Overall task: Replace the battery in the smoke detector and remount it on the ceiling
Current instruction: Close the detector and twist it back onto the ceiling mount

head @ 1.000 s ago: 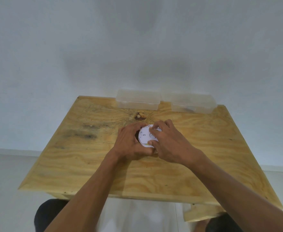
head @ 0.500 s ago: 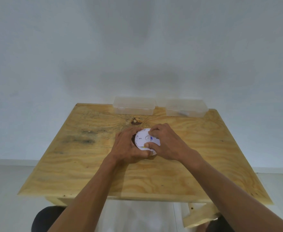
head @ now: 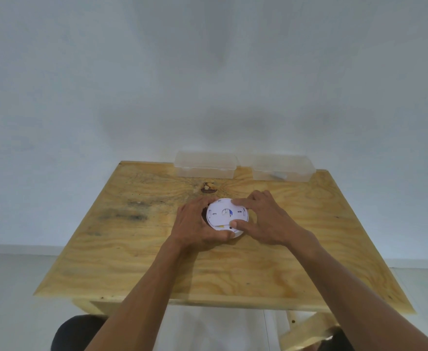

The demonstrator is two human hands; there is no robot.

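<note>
Your left hand (head: 195, 224) and right hand (head: 263, 221) gripped the smoke detector (head: 226, 216) — its backplate had turned slightly since before — likely twisting it apart.

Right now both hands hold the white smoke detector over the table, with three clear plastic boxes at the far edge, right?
Not quite: the head view shows two clear boxes, not three. Both hands do hold the smoke detector over the table.

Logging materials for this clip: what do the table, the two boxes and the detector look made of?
Table: unfinished plywood, grain and dark stains showing. Two boxes: clear matte plastic, see-through. Smoke detector: white, smooth, probably moulded plastic.
</note>
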